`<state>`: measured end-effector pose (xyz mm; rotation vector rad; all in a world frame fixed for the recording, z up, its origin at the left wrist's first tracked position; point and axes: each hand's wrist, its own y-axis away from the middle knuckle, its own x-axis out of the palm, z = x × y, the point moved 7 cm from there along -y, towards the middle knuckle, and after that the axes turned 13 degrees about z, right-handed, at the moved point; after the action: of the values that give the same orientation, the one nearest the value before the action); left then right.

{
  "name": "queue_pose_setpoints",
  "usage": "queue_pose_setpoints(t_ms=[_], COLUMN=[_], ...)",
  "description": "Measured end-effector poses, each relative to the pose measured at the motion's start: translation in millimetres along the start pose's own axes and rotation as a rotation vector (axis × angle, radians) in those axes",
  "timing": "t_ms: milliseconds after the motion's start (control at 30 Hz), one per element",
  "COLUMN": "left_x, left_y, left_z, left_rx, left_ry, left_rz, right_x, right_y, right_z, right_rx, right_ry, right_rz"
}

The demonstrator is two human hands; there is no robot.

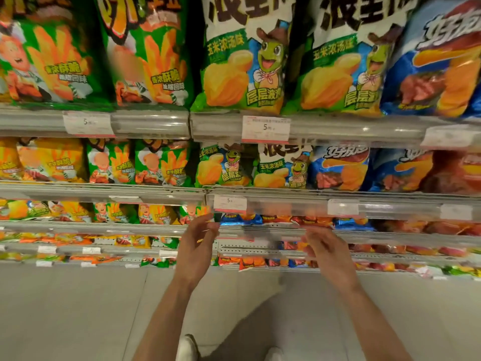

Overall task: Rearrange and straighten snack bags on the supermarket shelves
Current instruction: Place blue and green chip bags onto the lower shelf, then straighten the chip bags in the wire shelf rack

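Snack bags fill several shelves in front of me. On the third shelf down lie blue bags and red-orange bags. My left hand is raised in front of that shelf's edge, fingers loosely curled, nothing held. My right hand hovers to the right at the same height, blurred, fingers relaxed and empty. Both hands sit just in front of the rail below those bags. Whether the fingertips touch the rail cannot be told.
Big green fries bags and green-white corn bags stand on the top shelf, with blue bags at the right. Price tags clip to the rails. Grey floor lies below, my shoes near the shelf base.
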<state>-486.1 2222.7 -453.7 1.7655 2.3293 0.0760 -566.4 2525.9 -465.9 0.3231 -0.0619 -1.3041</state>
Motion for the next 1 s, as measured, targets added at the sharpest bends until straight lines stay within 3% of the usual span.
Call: queue_pose_setpoints(t_ms=[367,667,1000], left_x=[73.5,108.1,151.3], left_y=[6.8,-29.1,-49.1], left_z=[2.3,36.6,88.3], left_rx=[-0.054,-0.051,0.016], left_ry=[0.039,0.078,0.007], left_rz=[0.006,0.069,0.067], right_x=[-95.4,-106.0,-112.1], right_y=[2.7,-8.9,-62.6], right_z=[-35.5,-66.9,-127.4], right_rx=[0.033,-0.002,-0.068], right_ry=[-0.022,-0.015,0.085], right_rz=[-0.105,-0.143,-0.058])
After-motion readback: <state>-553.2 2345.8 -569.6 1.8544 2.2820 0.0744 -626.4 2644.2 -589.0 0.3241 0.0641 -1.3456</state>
